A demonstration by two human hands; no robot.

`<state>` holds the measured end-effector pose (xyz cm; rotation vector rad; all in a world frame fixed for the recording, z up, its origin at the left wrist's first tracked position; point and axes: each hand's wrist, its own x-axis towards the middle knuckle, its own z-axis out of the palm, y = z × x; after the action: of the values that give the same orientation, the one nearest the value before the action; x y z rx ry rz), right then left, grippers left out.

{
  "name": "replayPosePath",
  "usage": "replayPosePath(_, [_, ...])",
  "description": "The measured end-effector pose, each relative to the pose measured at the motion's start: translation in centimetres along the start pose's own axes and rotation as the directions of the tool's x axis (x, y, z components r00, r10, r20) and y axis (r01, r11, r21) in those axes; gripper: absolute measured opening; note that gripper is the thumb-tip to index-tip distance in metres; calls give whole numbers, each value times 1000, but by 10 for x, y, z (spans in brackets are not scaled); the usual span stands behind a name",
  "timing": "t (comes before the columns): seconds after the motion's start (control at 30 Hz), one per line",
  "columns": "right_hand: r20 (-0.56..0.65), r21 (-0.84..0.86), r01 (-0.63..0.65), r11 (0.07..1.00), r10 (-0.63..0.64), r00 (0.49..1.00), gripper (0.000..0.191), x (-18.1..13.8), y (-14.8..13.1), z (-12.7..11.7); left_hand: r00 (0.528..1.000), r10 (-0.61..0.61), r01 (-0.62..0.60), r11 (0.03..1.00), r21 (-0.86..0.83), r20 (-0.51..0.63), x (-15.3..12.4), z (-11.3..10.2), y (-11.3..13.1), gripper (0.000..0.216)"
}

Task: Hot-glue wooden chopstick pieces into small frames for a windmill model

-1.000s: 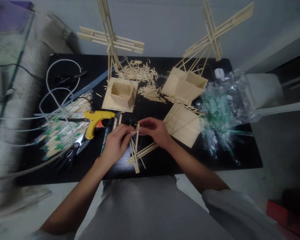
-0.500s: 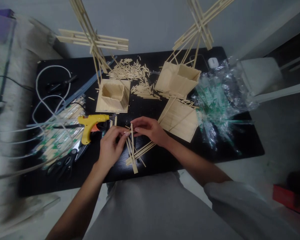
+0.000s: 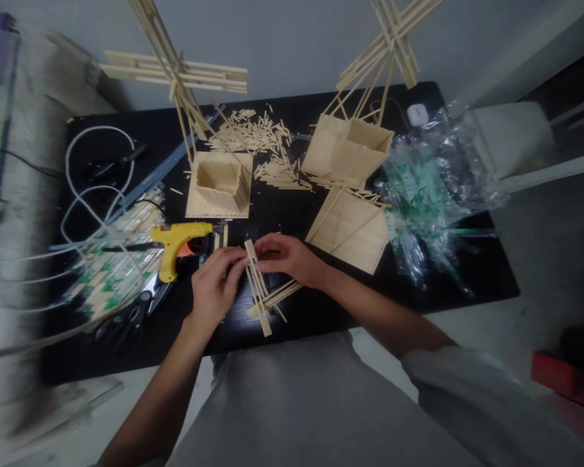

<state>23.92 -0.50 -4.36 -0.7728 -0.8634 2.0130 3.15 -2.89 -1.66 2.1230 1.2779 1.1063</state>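
My left hand (image 3: 216, 283) and my right hand (image 3: 287, 258) meet at the near middle of a black table (image 3: 296, 311). Both pinch the top of a crossed bundle of thin wooden sticks (image 3: 261, 295) that lies under them. A yellow glue gun (image 3: 175, 239) rests just left of my left hand. A flat panel of glued sticks (image 3: 349, 227) lies to the right of my right hand.
Two open stick boxes (image 3: 220, 184) (image 3: 346, 153) carry tall crossed blades. Loose cut sticks (image 3: 257, 139) lie between them. Scissors (image 3: 131, 314), white cable (image 3: 87, 201) and wrapped stick packs (image 3: 111, 272) sit on the left. Crumpled clear wrappers (image 3: 433, 188) are on the right.
The camera tilted, so the table shifted left and up. The stick bundle in both hands turned slightly, its top piece now leaning left.
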Motion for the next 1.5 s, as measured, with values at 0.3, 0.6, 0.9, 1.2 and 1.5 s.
replayPosePath(0.3, [7,10,-50,999,50,999,42,-5,-4,5,999,-16,17,1000,3,-40,-3,2,1,11])
replayPosePath(0.6, [-38,-12,-37,999,37,999,42,-6,-6,8,999,-17,18,1000,17,-49,-3,4,0,12])
replayPosePath(0.9, [-36,-31,-55,998,54,998,44,-7,-7,8,997,-17,18,1000,19,-70,-3,4,0,11])
replayPosePath(1.2, [-20,-20,-63,998,63,998,44,-7,-7,7,996,-23,25,999,24,-83,-5,4,-1,9])
replayPosePath(1.5, [-23,-37,-60,997,60,998,45,-8,-9,8,994,-43,47,998,37,-99,-6,5,0,7])
